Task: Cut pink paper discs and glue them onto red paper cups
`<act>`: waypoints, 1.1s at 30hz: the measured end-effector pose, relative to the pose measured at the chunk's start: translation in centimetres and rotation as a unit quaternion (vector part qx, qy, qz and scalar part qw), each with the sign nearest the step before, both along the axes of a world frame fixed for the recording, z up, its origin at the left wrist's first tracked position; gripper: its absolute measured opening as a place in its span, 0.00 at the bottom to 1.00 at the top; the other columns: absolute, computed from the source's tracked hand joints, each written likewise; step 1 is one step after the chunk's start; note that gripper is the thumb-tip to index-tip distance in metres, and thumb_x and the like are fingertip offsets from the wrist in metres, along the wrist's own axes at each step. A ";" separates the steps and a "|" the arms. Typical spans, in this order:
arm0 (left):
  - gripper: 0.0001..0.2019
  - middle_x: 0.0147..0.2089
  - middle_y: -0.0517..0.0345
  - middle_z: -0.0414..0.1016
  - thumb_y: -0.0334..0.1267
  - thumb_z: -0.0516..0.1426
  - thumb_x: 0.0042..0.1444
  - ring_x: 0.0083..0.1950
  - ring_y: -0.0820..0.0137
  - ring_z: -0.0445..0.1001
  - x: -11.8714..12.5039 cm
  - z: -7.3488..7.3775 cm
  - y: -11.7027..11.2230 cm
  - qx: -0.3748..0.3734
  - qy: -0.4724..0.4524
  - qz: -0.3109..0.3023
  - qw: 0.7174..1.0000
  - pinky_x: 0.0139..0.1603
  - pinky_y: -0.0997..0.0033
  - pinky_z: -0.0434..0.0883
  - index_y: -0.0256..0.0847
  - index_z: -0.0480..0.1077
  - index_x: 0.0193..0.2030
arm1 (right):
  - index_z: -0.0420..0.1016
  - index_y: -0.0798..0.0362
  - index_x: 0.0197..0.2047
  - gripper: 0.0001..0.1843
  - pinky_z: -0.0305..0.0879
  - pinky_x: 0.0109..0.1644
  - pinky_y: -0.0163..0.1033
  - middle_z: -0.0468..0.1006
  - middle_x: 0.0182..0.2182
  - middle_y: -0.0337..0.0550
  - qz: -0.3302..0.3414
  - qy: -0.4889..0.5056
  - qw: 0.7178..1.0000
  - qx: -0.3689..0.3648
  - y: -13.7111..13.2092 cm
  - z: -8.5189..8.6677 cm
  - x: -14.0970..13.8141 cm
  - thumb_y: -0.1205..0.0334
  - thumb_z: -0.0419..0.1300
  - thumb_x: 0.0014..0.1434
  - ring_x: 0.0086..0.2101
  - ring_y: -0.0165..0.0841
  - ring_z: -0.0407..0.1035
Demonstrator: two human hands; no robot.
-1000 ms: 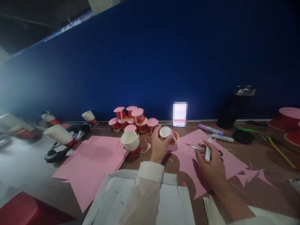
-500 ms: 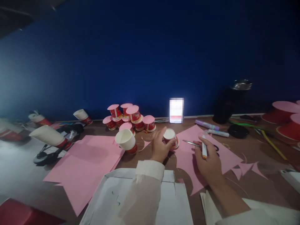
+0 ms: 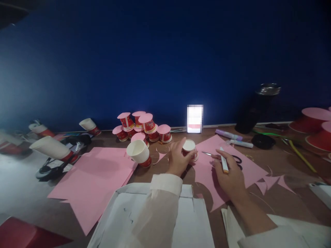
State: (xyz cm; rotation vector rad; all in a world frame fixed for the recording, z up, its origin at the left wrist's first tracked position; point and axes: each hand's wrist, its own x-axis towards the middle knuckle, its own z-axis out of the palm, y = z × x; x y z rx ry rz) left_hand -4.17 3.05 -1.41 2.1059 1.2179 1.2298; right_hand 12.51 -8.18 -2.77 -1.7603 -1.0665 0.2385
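My left hand (image 3: 178, 159) is closed around a small red-and-white paper cup (image 3: 189, 146) that stands mouth-up on the edge of a pink paper sheet (image 3: 207, 172). My right hand (image 3: 229, 173) rests on that sheet and grips a white marker (image 3: 223, 159) with an orange end. Scissors (image 3: 234, 159) lie just beyond its fingers. A tilted stack of white cups (image 3: 139, 153) leans left of my left hand.
A pile of pink-capped red cups (image 3: 141, 126) sits by the blue wall, beside a lit phone screen (image 3: 194, 118). More pink sheets (image 3: 98, 179) lie left. A white paper box (image 3: 155, 220) is under my arms. A dark flask (image 3: 254, 109), markers (image 3: 229, 134) and red bowls (image 3: 314, 119) stand right.
The cup in my left hand has come down from a tilt to stand upright on the pink sheet. My right hand with the marker has shifted slightly left.
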 end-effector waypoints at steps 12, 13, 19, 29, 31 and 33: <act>0.30 0.57 0.47 0.80 0.53 0.69 0.55 0.59 0.54 0.75 -0.2 0.1 0.1 0.024 0.030 -0.008 0.999 0.64 0.50 0.69 0.44 0.75 0.62 | 0.75 0.45 0.58 0.22 0.75 0.49 0.48 0.86 0.46 0.45 0.012 -0.006 1.000 0.005 -0.2 0.0 0.1 0.49 0.57 0.64 0.47 0.44 0.80; 0.30 0.57 0.47 0.81 0.53 0.69 0.55 0.59 0.54 0.75 -0.1 0.1 0.0 0.026 0.030 -0.009 0.999 0.64 0.50 0.69 0.43 0.75 0.62 | 0.75 0.45 0.58 0.22 0.75 0.49 0.48 0.86 0.46 0.45 0.011 -0.007 1.000 0.005 -0.2 0.0 0.1 0.49 0.57 0.64 0.47 0.44 0.80; 0.31 0.57 0.48 0.81 0.54 0.69 0.55 0.59 0.54 0.75 -0.1 0.2 0.1 0.027 0.038 -0.014 0.999 0.64 0.50 0.68 0.44 0.75 0.63 | 0.76 0.45 0.57 0.22 0.75 0.48 0.47 0.86 0.46 0.45 0.009 0.000 1.000 0.006 -0.2 0.2 0.0 0.48 0.58 0.64 0.47 0.43 0.81; 0.29 0.58 0.50 0.81 0.53 0.68 0.56 0.59 0.53 0.74 0.0 0.6 -0.1 -0.003 0.055 -0.015 0.998 0.64 0.50 0.67 0.46 0.74 0.63 | 0.78 0.46 0.56 0.22 0.76 0.48 0.45 0.86 0.46 0.46 0.001 0.012 1.000 -0.002 -0.3 0.3 -0.1 0.48 0.58 0.63 0.47 0.43 0.81; 0.30 0.59 0.49 0.80 0.53 0.68 0.56 0.59 0.54 0.74 0.0 0.6 -0.2 -0.004 0.050 -0.016 0.999 0.64 0.50 0.67 0.45 0.74 0.63 | 0.78 0.46 0.56 0.22 0.76 0.46 0.45 0.86 0.46 0.46 0.000 0.013 1.000 -0.004 -0.3 0.3 -0.1 0.47 0.58 0.62 0.45 0.43 0.81; 0.30 0.59 0.49 0.80 0.53 0.69 0.56 0.60 0.54 0.74 0.0 0.5 -0.1 -0.001 0.040 -0.017 0.999 0.65 0.51 0.67 0.45 0.74 0.63 | 0.78 0.46 0.56 0.23 0.76 0.46 0.45 0.86 0.46 0.46 -0.002 0.016 1.000 -0.006 -0.3 0.3 -0.1 0.47 0.58 0.62 0.45 0.43 0.81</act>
